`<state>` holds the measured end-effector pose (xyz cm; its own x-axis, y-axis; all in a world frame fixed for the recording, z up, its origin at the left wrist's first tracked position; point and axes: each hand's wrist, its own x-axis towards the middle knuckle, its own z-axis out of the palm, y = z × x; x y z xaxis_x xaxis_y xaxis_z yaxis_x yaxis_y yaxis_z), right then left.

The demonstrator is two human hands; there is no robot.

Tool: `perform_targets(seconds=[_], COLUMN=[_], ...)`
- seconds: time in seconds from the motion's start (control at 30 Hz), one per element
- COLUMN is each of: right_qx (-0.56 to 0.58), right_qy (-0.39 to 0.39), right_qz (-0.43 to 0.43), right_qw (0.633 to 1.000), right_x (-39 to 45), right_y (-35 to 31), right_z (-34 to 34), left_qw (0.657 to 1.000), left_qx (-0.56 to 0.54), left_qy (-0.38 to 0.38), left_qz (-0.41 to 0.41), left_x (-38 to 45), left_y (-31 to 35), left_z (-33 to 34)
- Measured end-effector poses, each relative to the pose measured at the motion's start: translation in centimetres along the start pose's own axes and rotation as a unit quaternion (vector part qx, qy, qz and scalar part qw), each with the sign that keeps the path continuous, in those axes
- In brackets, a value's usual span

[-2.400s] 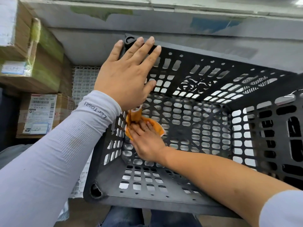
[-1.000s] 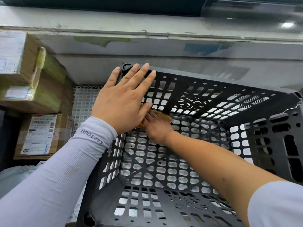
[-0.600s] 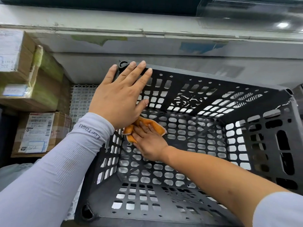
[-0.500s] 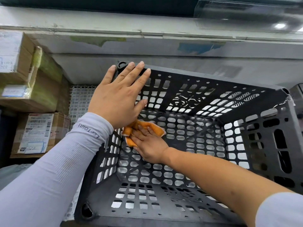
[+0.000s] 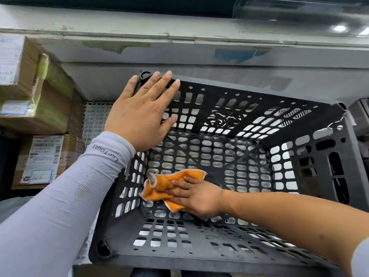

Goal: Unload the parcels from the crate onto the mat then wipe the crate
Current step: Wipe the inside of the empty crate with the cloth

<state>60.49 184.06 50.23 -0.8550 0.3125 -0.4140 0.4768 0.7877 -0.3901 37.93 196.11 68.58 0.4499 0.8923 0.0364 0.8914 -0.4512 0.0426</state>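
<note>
A dark grey perforated plastic crate (image 5: 247, 90) fills the middle of the head view, with nothing inside but a cloth. My left hand (image 5: 141, 114) lies flat with straight fingers on the crate's far left corner and rim. Inside, my right hand (image 5: 195, 198) presses a crumpled orange cloth (image 5: 159, 188) against the crate's floor near the left wall, fingers spread over it. Brown cardboard parcels (image 5: 36, 92) with white labels are stacked at the left, beside the crate. A white grid mat (image 5: 93, 118) shows between the parcels and the crate.
A pale painted wall (image 5: 199, 56) runs close behind the crate. A lower labelled parcel (image 5: 46, 158) sits under the stack at the left. A grey bag (image 5: 12, 206) lies at the lower left. Dark trouser legs show below the crate's near edge.
My right hand and the orange cloth have slid from the upper left wall, by my left hand, down to the crate's floor. My left hand stays on the corner.
</note>
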Motion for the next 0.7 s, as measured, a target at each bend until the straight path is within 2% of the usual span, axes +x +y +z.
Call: perform_targets(seconds=[0.13,0.27,0.4,0.53,0.7], right_qx=[-0.076,-0.085,-0.081,-0.094,-0.09], right_qy=[-0.01,0.003,0.043,0.11,0.14], right_qz=[-0.014,0.019,0.11,0.22,0.251], right_qw=[0.997,0.996,0.99,0.965,0.954], right_x=[-1.2,-1.3,-0.5,-0.1,1.0], right_y=[2.9,5.8,7.5,9.0,7.8], right_z=[-1.0,-2.5,-3.9,-5.5,-6.0], left_qw=[1.0,1.0,1.0,1.0,1.0], left_qx=[0.003,0.006,0.005,0.004,0.006], left_qy=[0.002,0.0,-0.005,-0.006,-0.005], left_qz=[-0.001,0.0,-0.002,-0.003,-0.003], left_x=[0.0,0.0,0.0,0.0,0.0], left_y=[-0.1,0.0,0.0,0.1,0.1], left_z=[0.1,0.0,0.0,-0.1,-0.1])
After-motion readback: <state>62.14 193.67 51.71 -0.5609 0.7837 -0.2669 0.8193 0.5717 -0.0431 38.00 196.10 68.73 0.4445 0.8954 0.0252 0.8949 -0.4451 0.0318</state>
